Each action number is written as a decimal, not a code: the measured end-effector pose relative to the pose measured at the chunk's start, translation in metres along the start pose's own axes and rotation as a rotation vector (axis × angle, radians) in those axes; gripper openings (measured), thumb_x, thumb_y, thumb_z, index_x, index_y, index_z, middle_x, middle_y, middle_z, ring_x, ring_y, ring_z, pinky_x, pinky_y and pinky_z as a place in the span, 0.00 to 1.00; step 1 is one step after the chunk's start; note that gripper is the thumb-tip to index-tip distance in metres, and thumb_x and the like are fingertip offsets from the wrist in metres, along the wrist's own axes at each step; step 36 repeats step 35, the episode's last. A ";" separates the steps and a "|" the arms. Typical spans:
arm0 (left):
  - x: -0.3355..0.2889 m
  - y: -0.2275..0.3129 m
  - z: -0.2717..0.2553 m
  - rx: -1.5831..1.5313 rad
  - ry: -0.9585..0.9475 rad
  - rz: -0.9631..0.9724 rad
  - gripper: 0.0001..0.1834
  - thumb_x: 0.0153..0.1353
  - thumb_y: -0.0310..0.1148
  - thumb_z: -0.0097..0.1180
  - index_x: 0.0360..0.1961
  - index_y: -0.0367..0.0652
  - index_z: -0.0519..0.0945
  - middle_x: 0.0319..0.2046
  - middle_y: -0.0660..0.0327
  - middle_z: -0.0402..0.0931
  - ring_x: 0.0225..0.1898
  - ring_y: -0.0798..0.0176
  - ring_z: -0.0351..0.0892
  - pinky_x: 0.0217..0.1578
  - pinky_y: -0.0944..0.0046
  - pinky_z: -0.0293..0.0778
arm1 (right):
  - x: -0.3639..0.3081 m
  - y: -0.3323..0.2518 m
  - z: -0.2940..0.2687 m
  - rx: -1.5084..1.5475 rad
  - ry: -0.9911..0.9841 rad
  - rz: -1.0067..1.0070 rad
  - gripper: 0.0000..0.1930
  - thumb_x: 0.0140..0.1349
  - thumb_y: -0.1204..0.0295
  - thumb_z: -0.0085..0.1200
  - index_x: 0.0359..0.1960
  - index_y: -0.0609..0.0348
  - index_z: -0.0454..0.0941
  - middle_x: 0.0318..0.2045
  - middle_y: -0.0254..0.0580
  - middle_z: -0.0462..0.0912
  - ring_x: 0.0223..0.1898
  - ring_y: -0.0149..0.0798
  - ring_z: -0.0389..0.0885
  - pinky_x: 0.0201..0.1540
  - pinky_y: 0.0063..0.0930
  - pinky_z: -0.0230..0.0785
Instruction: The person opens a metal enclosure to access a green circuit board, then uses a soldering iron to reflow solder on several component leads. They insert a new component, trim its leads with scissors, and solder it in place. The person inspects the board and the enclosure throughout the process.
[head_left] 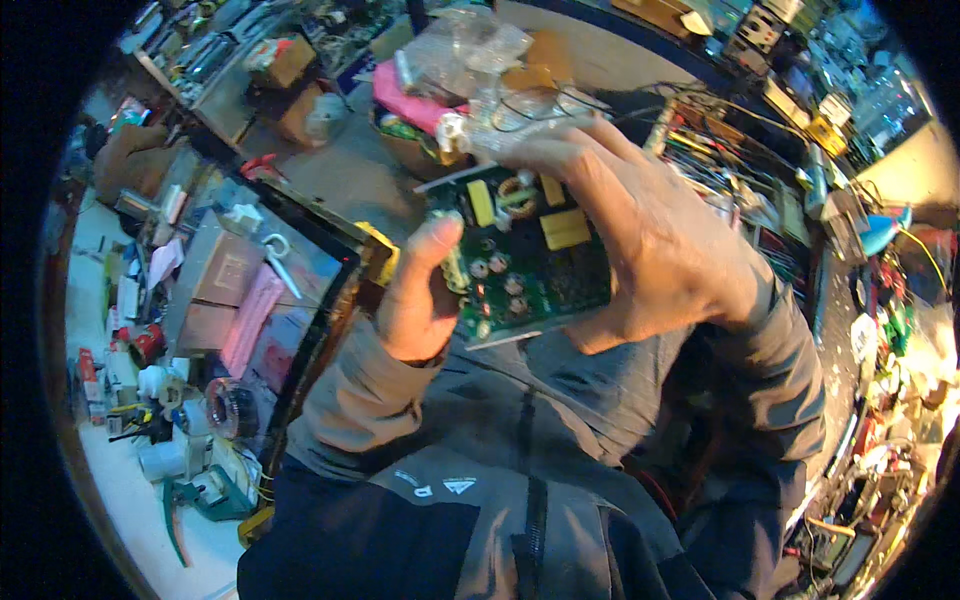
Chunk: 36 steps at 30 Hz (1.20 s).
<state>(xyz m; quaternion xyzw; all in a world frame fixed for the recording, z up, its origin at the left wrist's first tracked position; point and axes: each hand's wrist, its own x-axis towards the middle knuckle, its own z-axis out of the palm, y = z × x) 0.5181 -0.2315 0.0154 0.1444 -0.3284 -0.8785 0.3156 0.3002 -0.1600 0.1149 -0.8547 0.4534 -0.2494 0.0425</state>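
A green circuit board [540,285] is held up in front of my chest, its component side facing me. Yellow block-shaped parts, a copper-wound ring coil and several small round capacitors stand on it. A pale metal strip runs along its lower edge. My left hand [418,290] grips the board's left edge, thumb on top and the other fingers hidden beneath. My right hand [650,225] arches over the right side, fingers bent around the far edge and thumb at the lower right corner.
On the left, a white-topped bench holds a cardboard box [215,270], a pink bubble-wrap strip [252,318], a wire coil [232,408] and a green-handled tool [212,498]. Beyond the board sits a bin with clear plastic [465,45] and pink wrap [405,95]. Tools and cables crowd the right bench.
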 end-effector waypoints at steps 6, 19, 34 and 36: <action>0.003 0.002 -0.013 -0.007 0.201 0.121 0.31 0.66 0.52 0.55 0.63 0.42 0.75 0.55 0.56 0.81 0.54 0.56 0.82 0.57 0.51 0.77 | -0.008 0.027 0.017 0.225 0.142 0.034 0.70 0.33 0.58 0.82 0.76 0.63 0.46 0.70 0.60 0.60 0.72 0.58 0.58 0.74 0.45 0.52; -0.008 0.015 -0.029 0.070 0.348 0.217 0.27 0.67 0.53 0.56 0.58 0.45 0.79 0.49 0.59 0.84 0.47 0.56 0.85 0.52 0.53 0.81 | -0.058 0.035 0.045 0.852 0.451 0.514 0.35 0.60 0.63 0.69 0.67 0.61 0.70 0.61 0.43 0.76 0.59 0.42 0.77 0.65 0.39 0.67; -0.025 0.022 -0.036 0.128 0.205 0.159 0.37 0.65 0.53 0.53 0.67 0.35 0.69 0.60 0.48 0.76 0.59 0.52 0.79 0.61 0.52 0.75 | -0.184 0.002 0.323 0.752 0.704 -0.522 0.17 0.68 0.67 0.50 0.57 0.53 0.77 0.50 0.38 0.80 0.49 0.31 0.76 0.52 0.24 0.66; -0.029 0.023 -0.036 0.139 0.212 0.158 0.38 0.65 0.53 0.53 0.67 0.35 0.69 0.60 0.49 0.77 0.59 0.53 0.80 0.61 0.52 0.75 | -0.183 0.001 0.348 0.754 0.711 -0.528 0.17 0.68 0.67 0.50 0.57 0.53 0.77 0.50 0.38 0.80 0.49 0.31 0.76 0.52 0.24 0.66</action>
